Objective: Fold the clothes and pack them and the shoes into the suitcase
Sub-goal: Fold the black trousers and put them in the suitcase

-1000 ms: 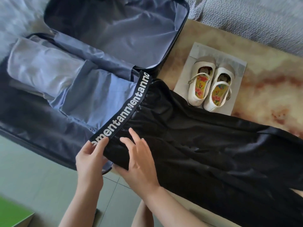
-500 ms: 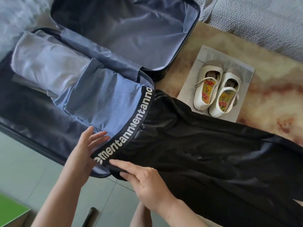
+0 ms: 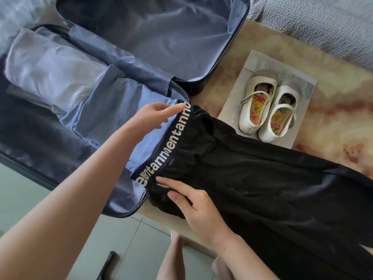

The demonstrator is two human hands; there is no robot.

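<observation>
Sitting just beside the black satin trousers [image 3: 262, 188], white strapped shoes [image 3: 268, 110] rest on a grey sheet [image 3: 302, 85] on the marbled tabletop [image 3: 333, 122]. The open navy suitcase [image 3: 161, 37] holds folded light-blue clothes [image 3: 105, 110]. The trousers' lettered waistband [image 3: 171, 146] overlaps its edge. The left hand [image 3: 157, 116] touches the band with straight fingers, and the right hand [image 3: 197, 209] presses flat on the fabric, gripping nothing.

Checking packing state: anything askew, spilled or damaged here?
Only the black garment: unfolded, its lettered waistband lies slanted across the suitcase rim, the rest sprawled over the table. The shoes sit paired on a grey sheet. Nothing spilled or damaged.
</observation>
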